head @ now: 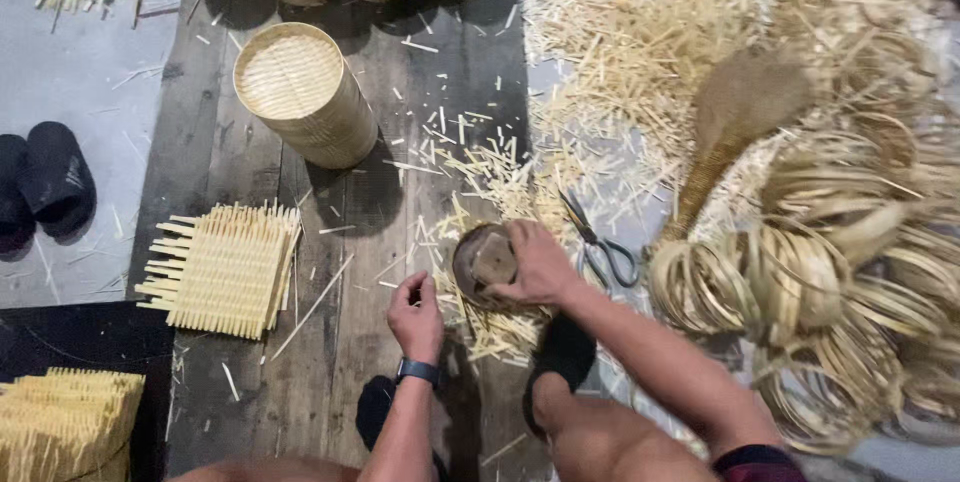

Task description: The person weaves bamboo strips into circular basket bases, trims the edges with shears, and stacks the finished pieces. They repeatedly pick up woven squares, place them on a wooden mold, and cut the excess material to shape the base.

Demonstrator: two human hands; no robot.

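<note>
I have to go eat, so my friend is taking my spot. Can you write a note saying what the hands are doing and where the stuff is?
Left hand: closed in a loose fist on the dark wooden plank floor; whether it holds anything cannot be seen.
Right hand: grip around a small round brown bamboo ring, held on edge.
Nearby: grey metal scissors lie to the right, square woven bamboo mats to the left, a stack of round bamboo steamer baskets behind.
Done: stacked baskets, many cut strips.
Left: a pile of loose bamboo hoops.
</note>
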